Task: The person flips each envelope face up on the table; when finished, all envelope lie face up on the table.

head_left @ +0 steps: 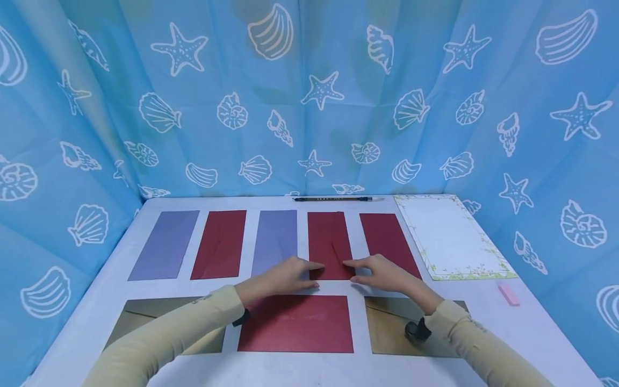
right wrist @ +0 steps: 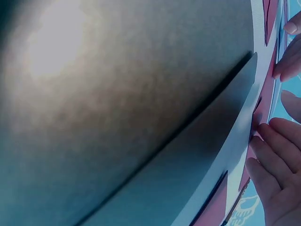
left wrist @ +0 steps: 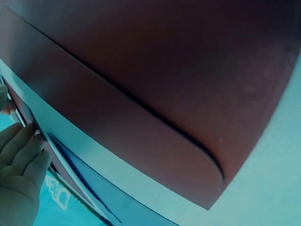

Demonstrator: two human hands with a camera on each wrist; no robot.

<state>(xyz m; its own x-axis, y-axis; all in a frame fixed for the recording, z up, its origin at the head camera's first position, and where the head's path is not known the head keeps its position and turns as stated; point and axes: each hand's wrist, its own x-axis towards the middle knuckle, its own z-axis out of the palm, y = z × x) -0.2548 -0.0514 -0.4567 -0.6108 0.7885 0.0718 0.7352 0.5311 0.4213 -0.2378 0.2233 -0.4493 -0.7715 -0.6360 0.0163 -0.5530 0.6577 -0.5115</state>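
1. One white table (head_left: 546, 328), filling the lower half of the head view, backed by a blue shell-print curtain (head_left: 309, 97).
2. One sheet of bordered writing paper (head_left: 450, 236), centre right.
3. One large red envelope (head_left: 296, 323), lower centre, between two tan envelopes (head_left: 387, 328).
4. Five narrow envelopes in a row at mid-frame; the fourth, a red narrow envelope (head_left: 329, 236), lies just right of centre.
5. Left hand (head_left: 282, 277): fingers straight, tips pressed flat on that envelope's lower left corner.
6. Right hand (head_left: 379, 274): fingers straight, tips pressed on its lower right corner.
7. One black pen (head_left: 338, 199), along the table's far edge.
8. One pink eraser (head_left: 509, 294), lower right.
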